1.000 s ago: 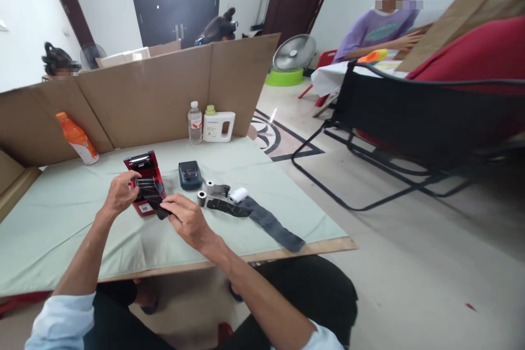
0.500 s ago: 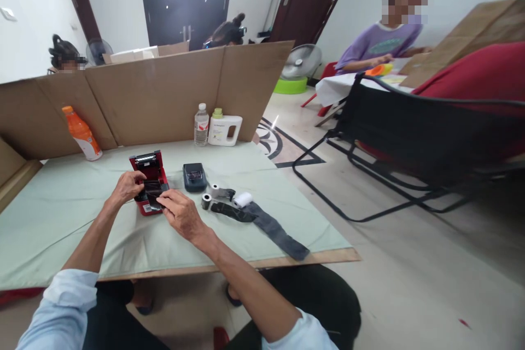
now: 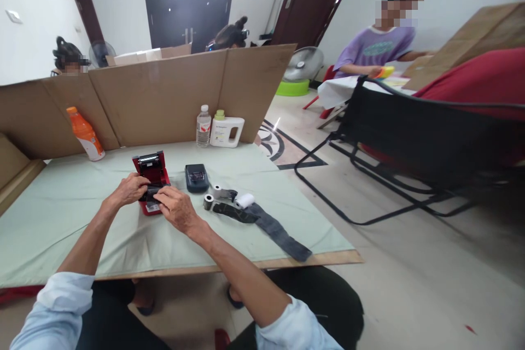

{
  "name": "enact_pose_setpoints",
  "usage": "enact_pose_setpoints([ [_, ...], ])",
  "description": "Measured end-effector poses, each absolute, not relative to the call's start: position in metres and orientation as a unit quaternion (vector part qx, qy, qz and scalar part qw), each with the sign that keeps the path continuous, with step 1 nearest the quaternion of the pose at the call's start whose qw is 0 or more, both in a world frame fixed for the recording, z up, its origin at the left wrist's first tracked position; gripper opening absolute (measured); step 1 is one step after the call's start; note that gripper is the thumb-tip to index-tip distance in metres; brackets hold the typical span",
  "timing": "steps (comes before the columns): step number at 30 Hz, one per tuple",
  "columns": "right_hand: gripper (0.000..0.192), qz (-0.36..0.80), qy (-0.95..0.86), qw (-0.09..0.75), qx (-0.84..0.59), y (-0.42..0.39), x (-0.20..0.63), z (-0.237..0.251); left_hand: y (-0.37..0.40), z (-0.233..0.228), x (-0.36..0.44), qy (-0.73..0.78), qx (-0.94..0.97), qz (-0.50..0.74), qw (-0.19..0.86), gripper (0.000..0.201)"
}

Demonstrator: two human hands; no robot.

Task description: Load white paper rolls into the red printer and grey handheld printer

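Observation:
A small red and black printer (image 3: 157,176) stands on the cloth with its lid tipped up. Out of its body comes a dark paper strip (image 3: 151,196). My left hand (image 3: 129,189) is at the printer's left side, its fingers bent over the opening; what they grip is partly hidden. From the right, my right hand (image 3: 177,208) has its fingers closed on the strip at the printer's front right. To the right lie a closed dark printer (image 3: 197,178) and several paper rolls (image 3: 245,200), some with dark strips (image 3: 283,236) trailing from them.
A cardboard wall (image 3: 159,95) borders the table's far side. Before it stand an orange bottle (image 3: 85,134), a clear water bottle (image 3: 203,127) and a white jug (image 3: 227,131). A black folding chair (image 3: 406,131) is at the right; a person in purple (image 3: 377,46) sits beyond it.
My right hand has moved slightly left and in toward the printer, and less of the dark strip shows. The left hand reaches a little further over the opening.

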State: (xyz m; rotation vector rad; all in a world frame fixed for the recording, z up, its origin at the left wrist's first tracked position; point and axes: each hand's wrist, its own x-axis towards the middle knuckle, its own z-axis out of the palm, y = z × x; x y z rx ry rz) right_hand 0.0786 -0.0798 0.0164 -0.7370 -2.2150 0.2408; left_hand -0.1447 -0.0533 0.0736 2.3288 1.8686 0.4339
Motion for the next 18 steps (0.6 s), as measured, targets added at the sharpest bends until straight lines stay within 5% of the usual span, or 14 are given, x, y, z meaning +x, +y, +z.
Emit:
enact_pose_setpoints([
  [7,0.031,0.084,-0.879,0.371,-0.288,-0.073,0.076,0.021,-0.043,0.073,-0.144,0.604,0.781,0.126,0.096,0.034],
  [13,0.032,0.083,-0.871,0.39,-0.287,-0.074,0.081,0.015,-0.044,0.063,-0.16,0.659,0.7,0.274,0.009,0.02],
  [18,0.026,0.061,-0.881,0.374,-0.282,-0.077,0.078,0.013,-0.03,0.066,-0.166,0.648,0.653,0.391,0.02,0.057],
])
